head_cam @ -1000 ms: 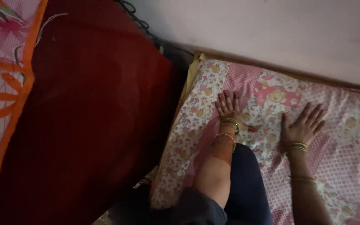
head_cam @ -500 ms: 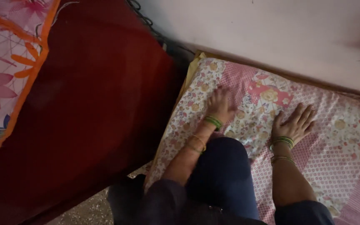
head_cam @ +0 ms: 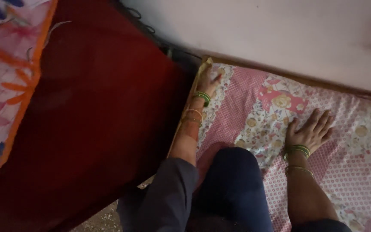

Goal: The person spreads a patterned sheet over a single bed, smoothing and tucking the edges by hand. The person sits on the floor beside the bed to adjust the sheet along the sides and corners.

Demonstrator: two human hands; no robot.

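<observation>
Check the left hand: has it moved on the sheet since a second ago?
Yes. The left hand has slid from mid-sheet up to the corner of the sheet, near the wall.

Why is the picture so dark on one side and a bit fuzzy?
Head view: light falls on the pale wall and the pink flowered sheet, while the red cover sits in deep shadow; the left hand at the sheet's corner looks slightly smeared, the right hand sharper.

Sheet (head_cam: 254, 116): pink floral patchwork, spread flat under your hands, reaching the wall.
Corner (head_cam: 205, 68): yellowish edge, slightly lifted at the far left, beside the red cover.
Surface: lightly wrinkled near your knee.
</observation>
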